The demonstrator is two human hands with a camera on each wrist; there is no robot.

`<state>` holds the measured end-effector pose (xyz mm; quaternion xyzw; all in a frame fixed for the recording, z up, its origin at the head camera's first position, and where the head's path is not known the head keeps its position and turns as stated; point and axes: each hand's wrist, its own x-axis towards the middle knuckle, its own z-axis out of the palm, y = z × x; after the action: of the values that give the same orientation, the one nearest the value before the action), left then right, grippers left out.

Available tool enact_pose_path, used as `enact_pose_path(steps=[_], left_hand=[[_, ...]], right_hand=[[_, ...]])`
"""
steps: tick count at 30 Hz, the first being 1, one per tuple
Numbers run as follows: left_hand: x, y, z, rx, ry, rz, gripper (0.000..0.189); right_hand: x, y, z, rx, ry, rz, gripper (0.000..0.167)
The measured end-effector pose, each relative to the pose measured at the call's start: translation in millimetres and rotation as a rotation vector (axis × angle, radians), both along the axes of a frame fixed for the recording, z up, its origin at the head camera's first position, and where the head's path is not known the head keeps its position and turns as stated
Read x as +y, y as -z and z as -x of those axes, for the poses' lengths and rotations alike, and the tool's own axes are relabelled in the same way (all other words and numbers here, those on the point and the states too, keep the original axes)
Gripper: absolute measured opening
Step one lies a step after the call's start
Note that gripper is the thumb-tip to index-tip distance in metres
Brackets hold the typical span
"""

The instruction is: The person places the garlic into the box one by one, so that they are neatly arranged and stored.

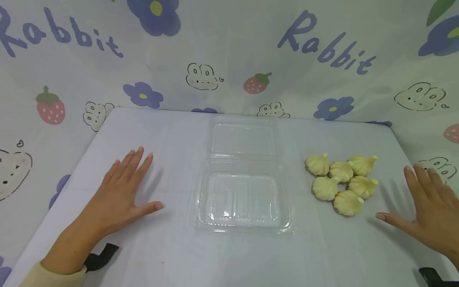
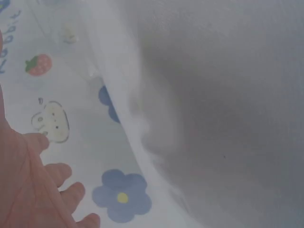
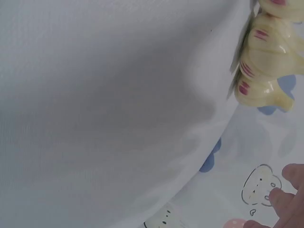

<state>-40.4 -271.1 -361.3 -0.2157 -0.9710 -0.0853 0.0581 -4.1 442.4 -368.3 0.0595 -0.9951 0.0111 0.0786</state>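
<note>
From the head, the white-covered table (image 1: 172, 255) ends in a straight back edge and slanting sides against a printed fabric (image 1: 233, 40). A broad stretch of white cloth separates the left hand (image 1: 120, 199), near the left edge, from the clear container (image 1: 244, 199) at the middle. A narrower gap runs from there to six garlic bulbs (image 1: 341, 171), which sit close together between the container and the right hand (image 1: 430, 211) by the right edge. Both hands are released, fingers spread. The lid (image 1: 245, 137) lies folded back toward the back edge. A black curved piece (image 1: 102, 258) shows by the left wrist. The container is thin, rectangular, ribbed plastic.

From the left wrist, fingers show at lower left against the flower and strawberry prints, beside the softly shadowed cloth.

From the right wrist, the bulbs at upper right are glossy, pale yellow, purple-streaked and stubby-stemmed; fingertips show lower right, apart from them.
</note>
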Motion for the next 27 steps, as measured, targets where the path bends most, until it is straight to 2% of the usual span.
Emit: enact_pose_path(steps=[8,15,20,27], left_hand=[[6.9,2.9,4.5,-0.009,0.035,-0.033,0.117],[19.7,1.7,8.2,-0.035,0.081,-0.104,0.113],[31.0,1.9,11.1,-0.040,0.108,-0.149,0.107],[41.7,4.1,11.9,-0.013,0.099,-0.135,0.098]], right_hand=[[-2.0,2.4,0.8,-0.001,-0.043,0.035,0.147],[-6.5,3.4,0.1,-0.008,-0.062,0.048,0.123],[-10.4,4.0,1.7,-0.020,-0.051,0.055,0.116],[-14.9,2.4,7.5,-0.043,-0.082,0.156,0.107]])
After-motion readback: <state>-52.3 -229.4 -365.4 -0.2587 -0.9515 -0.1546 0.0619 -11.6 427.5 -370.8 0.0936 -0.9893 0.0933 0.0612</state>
